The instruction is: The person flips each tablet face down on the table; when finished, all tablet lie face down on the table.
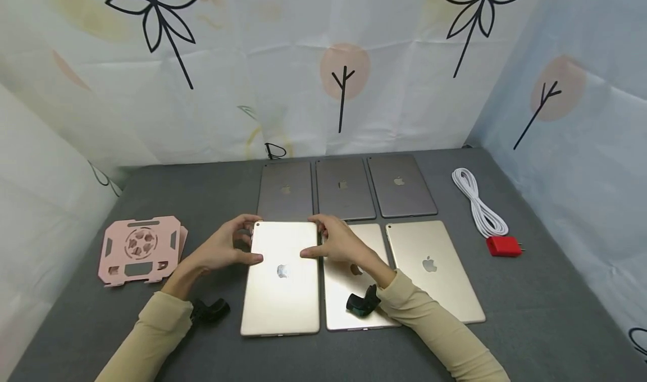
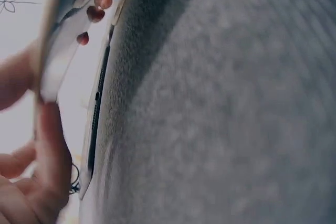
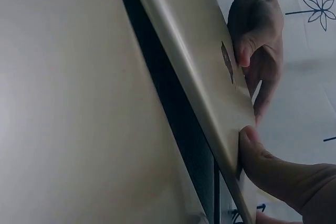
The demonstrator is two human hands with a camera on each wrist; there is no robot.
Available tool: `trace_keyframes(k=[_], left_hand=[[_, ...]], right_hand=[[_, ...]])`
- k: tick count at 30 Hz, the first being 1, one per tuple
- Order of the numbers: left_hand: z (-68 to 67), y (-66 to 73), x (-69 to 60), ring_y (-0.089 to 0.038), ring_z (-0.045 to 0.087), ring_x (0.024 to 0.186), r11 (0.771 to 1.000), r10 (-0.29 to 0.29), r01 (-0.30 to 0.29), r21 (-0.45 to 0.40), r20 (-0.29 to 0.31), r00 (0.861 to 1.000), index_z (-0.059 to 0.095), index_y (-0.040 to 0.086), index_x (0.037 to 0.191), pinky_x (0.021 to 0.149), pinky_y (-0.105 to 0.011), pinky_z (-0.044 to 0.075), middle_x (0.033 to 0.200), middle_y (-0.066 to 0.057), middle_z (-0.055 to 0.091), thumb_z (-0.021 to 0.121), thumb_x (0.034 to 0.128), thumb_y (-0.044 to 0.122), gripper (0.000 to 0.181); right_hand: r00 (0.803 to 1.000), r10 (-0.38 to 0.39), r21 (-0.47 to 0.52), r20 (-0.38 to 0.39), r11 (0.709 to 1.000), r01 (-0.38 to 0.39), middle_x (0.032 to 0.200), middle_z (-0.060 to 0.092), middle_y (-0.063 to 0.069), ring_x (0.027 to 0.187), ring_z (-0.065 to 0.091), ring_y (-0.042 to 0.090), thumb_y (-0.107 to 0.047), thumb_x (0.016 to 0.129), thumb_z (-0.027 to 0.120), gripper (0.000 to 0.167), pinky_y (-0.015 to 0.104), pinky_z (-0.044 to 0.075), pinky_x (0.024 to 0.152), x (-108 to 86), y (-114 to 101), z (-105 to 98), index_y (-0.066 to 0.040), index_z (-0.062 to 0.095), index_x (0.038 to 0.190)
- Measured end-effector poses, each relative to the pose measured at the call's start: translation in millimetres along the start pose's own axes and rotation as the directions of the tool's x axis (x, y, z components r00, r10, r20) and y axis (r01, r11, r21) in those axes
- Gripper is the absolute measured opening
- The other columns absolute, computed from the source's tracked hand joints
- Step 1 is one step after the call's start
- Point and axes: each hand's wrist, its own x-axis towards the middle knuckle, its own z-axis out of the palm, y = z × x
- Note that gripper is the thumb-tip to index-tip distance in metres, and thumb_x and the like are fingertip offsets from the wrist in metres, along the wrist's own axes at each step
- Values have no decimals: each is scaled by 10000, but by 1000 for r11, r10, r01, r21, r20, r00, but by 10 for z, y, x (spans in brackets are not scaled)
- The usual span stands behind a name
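Note:
A gold tablet (image 1: 283, 309) with a logo on its back is held by both hands, its far end raised off the table and its near end low. My left hand (image 1: 219, 247) pinches the upper left edge, thumb on the back. On the upper right edge, my right hand (image 1: 341, 241) pinches likewise, its thumb (image 3: 262, 161) on the back in the right wrist view. Fingers are reflected in the tablet's glossy underside (image 2: 68, 51) in the left wrist view. A second gold tablet (image 1: 346, 303) lies under my right forearm, and a third gold tablet (image 1: 440, 281) lies farther right.
Three dark grey tablets, left (image 1: 286, 194), middle (image 1: 346, 194) and right (image 1: 404, 194), lie in a row behind. At far left is a pink cut-out stand (image 1: 144, 250). On the right lie a coiled white cable (image 1: 477, 202) and a red plug adapter (image 1: 504, 246) on the grey tabletop (image 1: 546, 314).

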Motion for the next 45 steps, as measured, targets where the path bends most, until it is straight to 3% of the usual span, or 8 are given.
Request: trace_keyframes(k=[4,7,13,20,35,45], left_hand=[[47,-21,31,-170,452,815,987,-11,17,159,-43,999,460,-62,1429,643,-259,407,1087,-171,515,881,782,108,790],[71,-33,47,-179,403,779,971,-9,21,236,-55,998,484,-70,1407,656,-274,341,1067,-157,534,896,771,150,788],[100,-50,63,-192,412,793,957,-32,48,285,-60,998,504,-73,1380,671,-268,342,1078,-171,553,905,761,167,775],[129,-38,50,-247,481,929,927,-62,89,364,-84,995,535,-45,1374,764,-320,417,1238,-255,516,923,745,219,785],[155,-56,-21,-188,441,836,924,-19,47,381,-77,997,528,-42,1386,685,-268,371,1246,-252,522,920,751,212,788],[181,-46,-67,-135,434,733,921,11,24,388,-87,996,514,-38,1441,604,-237,366,1242,-249,523,907,772,227,821]], right_hand=[[1000,-8,-42,-20,999,8,1203,602,137,1124,476,283,-303,784,903,765,437,444,951,1,-2,10,-56,569,1426],[1000,-24,-71,-17,997,23,1200,607,156,1104,440,287,-290,782,905,742,430,399,954,15,4,22,-36,585,1402],[1000,-21,-115,8,993,22,1249,578,164,1040,365,249,-309,786,900,736,371,341,879,35,11,38,-45,593,1400],[1000,-5,-145,14,989,7,1224,574,157,1006,347,239,-336,767,912,756,345,329,834,37,10,46,-68,605,1404],[999,-48,-239,-10,970,44,1206,607,150,967,375,212,-379,741,923,778,294,313,769,-4,-1,94,-59,635,1388],[997,-66,-330,32,941,73,1261,546,173,1055,379,288,-421,861,818,756,385,358,870,-91,-32,90,-63,549,1470]])
